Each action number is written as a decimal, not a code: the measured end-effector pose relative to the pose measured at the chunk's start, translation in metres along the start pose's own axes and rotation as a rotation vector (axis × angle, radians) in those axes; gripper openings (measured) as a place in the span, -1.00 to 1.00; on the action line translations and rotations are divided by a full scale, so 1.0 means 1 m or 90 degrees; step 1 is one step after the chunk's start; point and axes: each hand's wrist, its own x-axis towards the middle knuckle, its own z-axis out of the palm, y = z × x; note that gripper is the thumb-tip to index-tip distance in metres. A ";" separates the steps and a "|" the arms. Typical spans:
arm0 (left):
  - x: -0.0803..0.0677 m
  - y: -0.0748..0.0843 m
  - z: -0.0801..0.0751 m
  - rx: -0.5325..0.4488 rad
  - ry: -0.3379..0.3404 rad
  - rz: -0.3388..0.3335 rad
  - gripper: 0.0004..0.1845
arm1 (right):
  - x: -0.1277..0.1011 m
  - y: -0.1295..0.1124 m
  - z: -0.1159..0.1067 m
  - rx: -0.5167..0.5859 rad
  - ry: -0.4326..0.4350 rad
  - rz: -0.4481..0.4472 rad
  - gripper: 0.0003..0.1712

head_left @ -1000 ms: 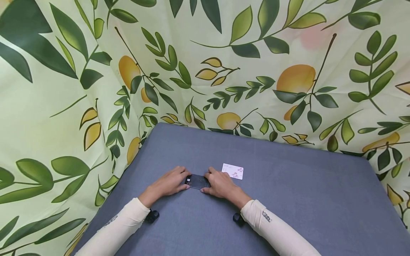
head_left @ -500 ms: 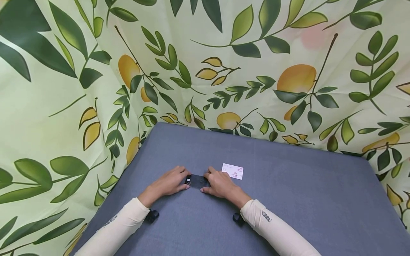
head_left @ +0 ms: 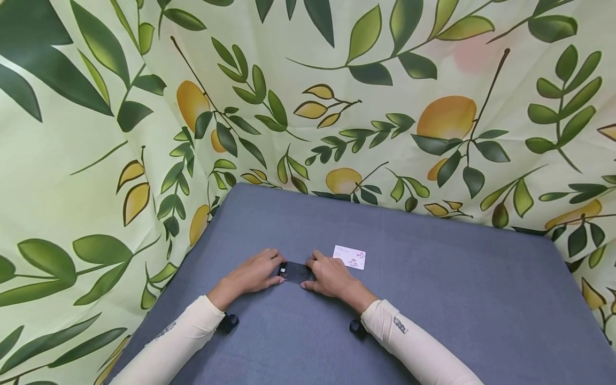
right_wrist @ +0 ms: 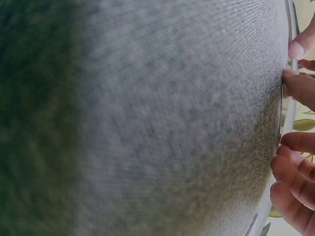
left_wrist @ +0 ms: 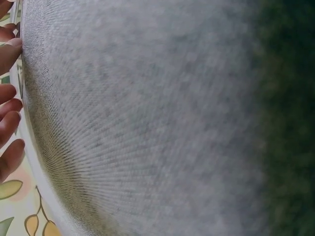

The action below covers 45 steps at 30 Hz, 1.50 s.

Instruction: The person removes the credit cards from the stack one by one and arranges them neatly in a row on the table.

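Head view. We see the left hand (head_left: 254,276) and the right hand (head_left: 330,277) each pinching one short end of a black card (head_left: 296,272), thumb on the near edge and fingers on the far edge. The card lies flat on the grey tabletop (head_left: 433,321), near its left-centre, with gold "VIP" lettering facing up. A white card (head_left: 349,257) lies flat just beyond the right hand, apart from it and from the black card. We find open tabletop to the right and toward the near edge; the left edge of the table runs close beside the left forearm, and the far edge meets a leaf-and-lemon curtain (head_left: 308,91) that closes the back and both sides. Against the pictures from a second and half a second ago, hands and both cards hold the same places; only the view has tilted slightly. Both sleeves are cream knit, and a small black camera unit sits under each wrist.

Left wrist view. We see finely woven grey fabric filling the frame, blurred at close range. Fingertips (left_wrist: 10,128) show at the left margin; the black card is not visible here.

Right wrist view. We see the same grey weave, with curled fingers (right_wrist: 295,167) at the right margin, over a strip of the curtain.
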 end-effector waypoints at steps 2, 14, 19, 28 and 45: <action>0.000 0.000 0.000 0.000 0.000 0.000 -0.54 | 0.000 0.000 -0.001 0.001 0.000 0.001 -0.46; 0.001 0.002 -0.003 -0.016 -0.012 -0.005 -0.51 | 0.002 0.001 0.000 0.008 -0.016 0.003 -0.42; 0.001 0.002 -0.005 -0.026 -0.014 -0.007 -0.49 | 0.000 0.000 -0.003 0.022 -0.018 0.009 -0.42; 0.008 0.002 -0.008 -0.003 0.030 0.011 -0.57 | -0.005 0.008 -0.012 0.027 0.027 0.018 -0.51; 0.037 0.016 -0.018 0.030 0.008 0.036 -0.47 | -0.027 0.054 -0.031 0.014 0.032 0.100 -0.44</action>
